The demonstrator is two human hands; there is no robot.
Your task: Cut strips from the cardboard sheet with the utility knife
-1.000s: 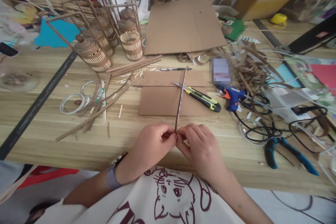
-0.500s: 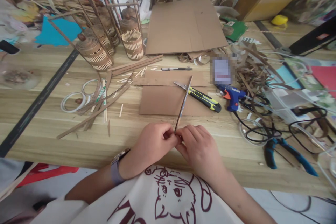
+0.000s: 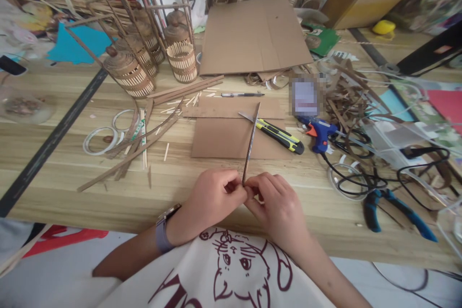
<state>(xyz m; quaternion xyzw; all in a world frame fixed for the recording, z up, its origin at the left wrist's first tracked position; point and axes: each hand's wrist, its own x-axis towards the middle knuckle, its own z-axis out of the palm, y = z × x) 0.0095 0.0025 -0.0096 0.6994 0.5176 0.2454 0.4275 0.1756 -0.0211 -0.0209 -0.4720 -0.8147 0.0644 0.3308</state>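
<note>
Both hands meet just above the near edge of the wooden table (image 3: 90,202). My left hand (image 3: 212,199) and my right hand (image 3: 276,204) each pinch the near end of a thin brown cardboard strip (image 3: 250,144), fingertips touching. The strip stands on edge and points away from me over a flat cardboard piece (image 3: 224,137). A yellow and black utility knife (image 3: 276,134) lies just right of the strip's far end.
A blue glue gun (image 3: 319,131) with black cable, blue pliers (image 3: 391,207), a pen (image 3: 241,95), tape rings (image 3: 99,139), loose strips and sticks lie around. Woven cardboard lanterns (image 3: 126,70) and a large cardboard sheet (image 3: 252,33) stand farther back.
The strip's far end swung slightly right, then back toward upright. Both hands stayed pinched on its near end with small finger shifts.
</note>
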